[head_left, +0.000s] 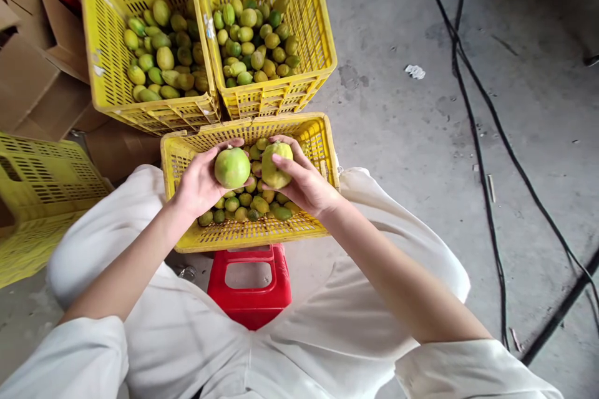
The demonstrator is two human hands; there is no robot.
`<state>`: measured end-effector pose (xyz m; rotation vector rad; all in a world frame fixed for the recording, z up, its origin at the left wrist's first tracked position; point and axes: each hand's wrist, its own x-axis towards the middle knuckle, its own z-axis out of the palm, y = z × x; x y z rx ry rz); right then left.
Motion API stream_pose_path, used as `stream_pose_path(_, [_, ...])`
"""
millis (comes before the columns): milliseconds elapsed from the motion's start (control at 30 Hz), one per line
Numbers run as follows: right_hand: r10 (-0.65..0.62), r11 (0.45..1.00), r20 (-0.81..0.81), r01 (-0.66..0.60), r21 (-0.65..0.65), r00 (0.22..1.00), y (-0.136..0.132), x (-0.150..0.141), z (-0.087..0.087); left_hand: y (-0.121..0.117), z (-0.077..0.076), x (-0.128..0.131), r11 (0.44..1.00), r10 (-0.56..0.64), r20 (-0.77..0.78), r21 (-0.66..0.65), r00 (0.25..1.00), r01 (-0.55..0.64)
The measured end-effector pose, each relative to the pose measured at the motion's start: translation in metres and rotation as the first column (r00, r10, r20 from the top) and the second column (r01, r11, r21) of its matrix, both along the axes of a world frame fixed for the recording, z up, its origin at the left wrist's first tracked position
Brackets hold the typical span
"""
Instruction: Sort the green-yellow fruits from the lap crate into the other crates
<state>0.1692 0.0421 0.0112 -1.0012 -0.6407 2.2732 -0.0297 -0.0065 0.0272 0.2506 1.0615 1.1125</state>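
My left hand (203, 179) is closed round a smooth, round green lemon (232, 168). In my right hand (309, 179) is a yellow-green lemon (277, 165), bumpier in shape, with my thumb laid across it. Both hands are held side by side above a yellow plastic crate (250, 241) between my knees, and a small gap separates the two fruits. Many smaller green and yellowish lemons (259, 204) lie in the bottom of this crate, partly hidden by my hands. The crate rests on a red plastic stool (249, 305).
Beyond stand two more yellow crates, a left one (100, 43) and a right one (322, 25), both holding lemons. Another yellow crate (37, 184) and cardboard boxes (35, 84) are at the left. Black cables (486, 199) run over the concrete floor at right.
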Motion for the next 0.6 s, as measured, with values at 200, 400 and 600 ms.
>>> stream_pose_path(200, [-0.027,0.999,-0.085,0.025,-0.030,0.996,0.0042,0.0035,0.0033,0.0004,-0.0003,-0.0032,0.997,0.018,-0.029,0.069,0.999,-0.016])
stream_pose_path(400, [-0.023,0.998,-0.027,0.021,-0.062,0.999,0.0027,0.0038,-0.0018,-0.0024,-0.0041,-0.0027,0.992,-0.027,-0.114,0.117,0.993,0.041])
stream_pose_path(600, [0.001,0.994,-0.077,-0.009,-0.108,0.997,0.0052,0.0032,-0.0011,-0.0045,-0.0083,0.0005,0.987,-0.084,-0.188,0.120,0.979,0.108])
